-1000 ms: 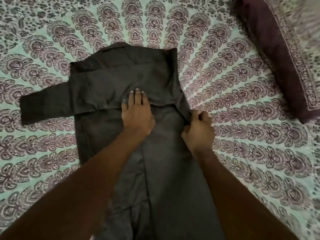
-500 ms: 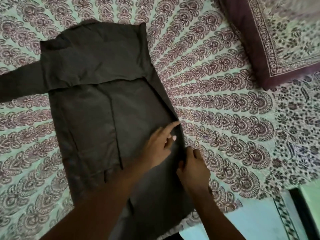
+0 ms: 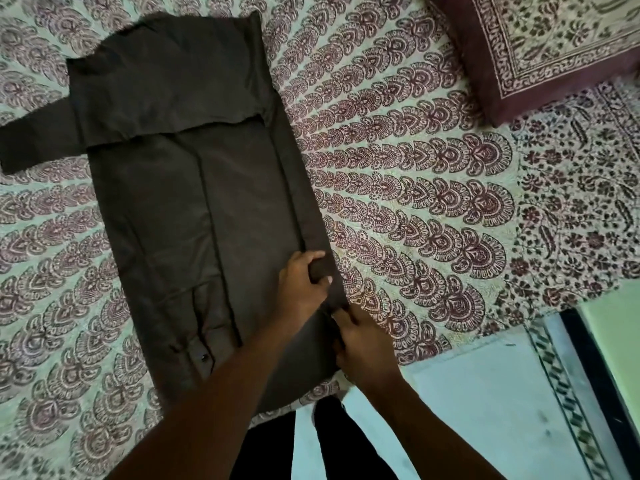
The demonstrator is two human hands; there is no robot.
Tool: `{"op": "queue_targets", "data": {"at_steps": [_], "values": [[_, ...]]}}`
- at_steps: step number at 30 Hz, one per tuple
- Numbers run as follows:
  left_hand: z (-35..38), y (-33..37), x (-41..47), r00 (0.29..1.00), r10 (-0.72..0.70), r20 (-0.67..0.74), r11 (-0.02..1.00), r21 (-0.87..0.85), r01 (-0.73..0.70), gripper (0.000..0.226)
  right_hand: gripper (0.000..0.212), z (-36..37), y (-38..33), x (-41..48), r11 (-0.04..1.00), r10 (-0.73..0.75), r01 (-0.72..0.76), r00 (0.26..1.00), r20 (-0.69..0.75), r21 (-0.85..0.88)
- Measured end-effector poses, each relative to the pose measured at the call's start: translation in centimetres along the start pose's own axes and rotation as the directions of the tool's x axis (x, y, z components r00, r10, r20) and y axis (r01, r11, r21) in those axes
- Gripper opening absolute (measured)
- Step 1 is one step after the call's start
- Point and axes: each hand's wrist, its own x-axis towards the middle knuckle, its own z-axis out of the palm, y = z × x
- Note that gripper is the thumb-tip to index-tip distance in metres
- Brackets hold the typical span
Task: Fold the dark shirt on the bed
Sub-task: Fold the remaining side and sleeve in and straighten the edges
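Observation:
The dark shirt (image 3: 180,202) lies flat on the patterned bed sheet (image 3: 398,188), collar end far from me, hem at the bed's near edge. One sleeve sticks out to the left; the other is folded across the upper back. The right side is folded inward as a narrow strip. My left hand (image 3: 303,284) pinches that folded right edge low down, fingers curled around the cloth. My right hand (image 3: 360,344) grips the same edge just below it, near the hem.
A maroon-bordered patterned pillow (image 3: 547,46) lies at the upper right. The bed's edge runs along the lower right, with pale floor (image 3: 485,410) and a patterned floor border beyond. My dark-clad legs (image 3: 346,445) stand at the bed's near edge.
Both hands slid down the shirt's right edge toward the hem. The left hand went from flat on the back to pinching the fold. The view shifted right and down.

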Motion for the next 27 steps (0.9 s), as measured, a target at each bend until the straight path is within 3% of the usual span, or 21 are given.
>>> {"op": "queue_targets", "data": {"at_steps": [5, 10, 12, 15, 18, 23, 27], "values": [[0.7, -0.6, -1.7, 0.999, 0.046, -0.001, 0.998, 0.045, -0.046, 0.066, 0.037, 1.0, 0.9, -0.8, 0.991, -0.101, 0.102, 0.995, 0.015, -0.088], [0.2, -2.0, -2.3, 0.998, 0.063, 0.017, 0.996, 0.056, -0.063, 0.071, 0.048, 1.0, 2.0, -0.5, 0.969, -0.243, 0.239, 0.969, 0.049, 0.065], [-0.1, -2.6, -2.9, 0.991, 0.124, 0.059, 0.972, 0.194, -0.133, 0.071, 0.041, 0.9, 2.3, -0.3, 0.949, -0.305, 0.299, 0.951, 0.049, 0.099], [-0.6, -3.4, -3.6, 0.968, 0.240, 0.072, 0.827, 0.506, -0.243, 0.070, 0.033, 0.5, 3.1, 0.7, 0.945, -0.313, 0.322, 0.941, -0.128, 0.058], [-0.9, -5.5, -3.6, 0.958, 0.282, 0.046, 0.789, 0.557, -0.259, 0.084, 0.032, -0.4, 4.1, 3.2, 0.917, -0.399, 0.386, 0.892, -0.213, -0.100], [-0.7, -7.9, -4.4, 0.927, 0.369, 0.072, 0.707, 0.625, -0.330, 0.098, 0.044, -2.8, 4.8, 7.9, 0.671, -0.665, 0.625, 0.745, 0.050, -0.400], [-0.6, -7.9, -4.9, 0.929, 0.362, 0.077, 0.710, 0.623, -0.328, 0.098, 0.063, -5.1, 5.3, 12.0, 0.500, -0.702, 0.716, 0.665, 0.256, -0.488]]}}
